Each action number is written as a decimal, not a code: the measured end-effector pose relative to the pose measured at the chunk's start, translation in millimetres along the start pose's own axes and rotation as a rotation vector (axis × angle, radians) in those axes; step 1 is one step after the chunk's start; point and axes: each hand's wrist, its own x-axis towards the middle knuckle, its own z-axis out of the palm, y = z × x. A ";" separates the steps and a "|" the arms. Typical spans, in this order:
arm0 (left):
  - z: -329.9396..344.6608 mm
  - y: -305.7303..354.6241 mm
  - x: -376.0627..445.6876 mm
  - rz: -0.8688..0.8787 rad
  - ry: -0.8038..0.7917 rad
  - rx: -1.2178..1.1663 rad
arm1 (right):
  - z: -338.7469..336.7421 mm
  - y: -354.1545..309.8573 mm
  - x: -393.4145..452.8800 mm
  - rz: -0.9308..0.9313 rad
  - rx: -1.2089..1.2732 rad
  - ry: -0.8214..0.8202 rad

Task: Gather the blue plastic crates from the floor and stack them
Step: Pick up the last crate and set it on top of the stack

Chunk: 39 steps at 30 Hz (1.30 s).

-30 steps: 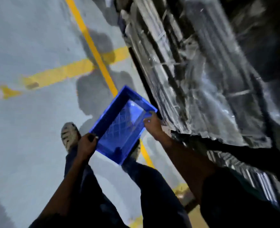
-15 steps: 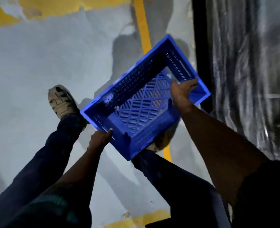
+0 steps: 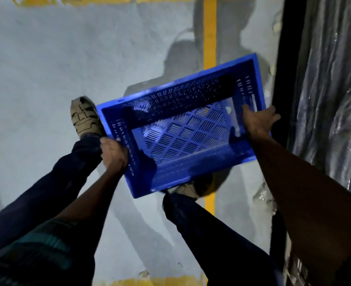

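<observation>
An empty blue plastic crate (image 3: 183, 129) with slotted walls and a perforated base hangs above the floor in front of my legs, open side up and tilted. My left hand (image 3: 113, 154) grips its left short wall at the rim. My right hand (image 3: 257, 122) holds the right short wall near the handle slot, fingers curled over the rim. No other crate is in view.
The grey floor (image 3: 46, 69) carries yellow painted lines (image 3: 209, 34). A tall load wrapped in dark plastic film (image 3: 331, 100) stands close on the right. My two feet in light shoes (image 3: 83, 116) are under the crate. Debris (image 3: 263, 197) lies by the load's base.
The crate has turned from diagonal to nearly level across my body and looks larger in view. Both hands have kept their hold. The view has swung to look straight down.
</observation>
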 end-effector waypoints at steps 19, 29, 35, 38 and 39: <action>-194.6 47.6 -12.0 0.476 0.333 -0.006 | -80.6 -40.7 -96.0 0.129 0.236 -0.028; -403.8 79.0 -33.1 0.396 0.219 -0.096 | -162.7 -196.0 -219.1 -0.007 0.143 -0.054; -545.9 55.7 -41.7 0.495 0.247 -0.321 | -191.8 -329.0 -347.1 -0.268 0.175 0.022; -604.1 27.6 -38.4 0.520 0.298 -0.467 | -182.0 -377.5 -392.8 -0.447 0.180 0.099; -617.5 19.2 -37.4 0.494 0.324 -0.515 | -175.5 -392.6 -403.7 -0.486 0.196 0.098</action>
